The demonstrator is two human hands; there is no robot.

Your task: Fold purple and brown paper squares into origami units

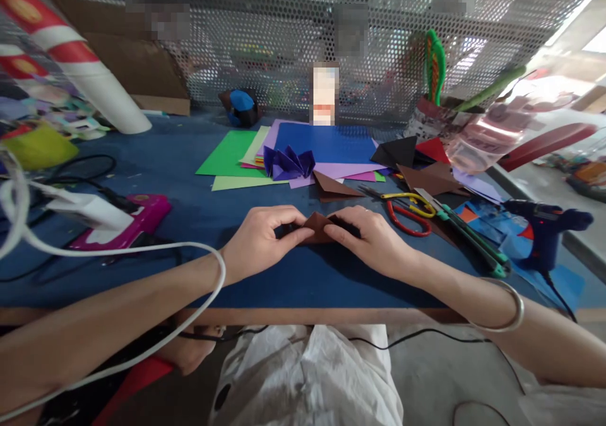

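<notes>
A small folded brown paper [317, 229] with a pointed top is held just above the blue table [293, 287]. My left hand [267, 236] pinches its left side between thumb and fingers. On the right side, my right hand [369, 236] grips it the same way, thumb in front. Behind the hands lies another folded brown paper [334, 188]. Beyond that stands a purple folded paper piece [288, 163], resting on stacked coloured sheets [326, 142].
Scissors [409, 214], a green cutter [473, 240] and a glue gun [544, 227] lie to the right. At left sit a magenta power strip [123, 224] and adapter. A white cable [175, 246] crosses over my left forearm. A metal mesh [279, 47] stands behind.
</notes>
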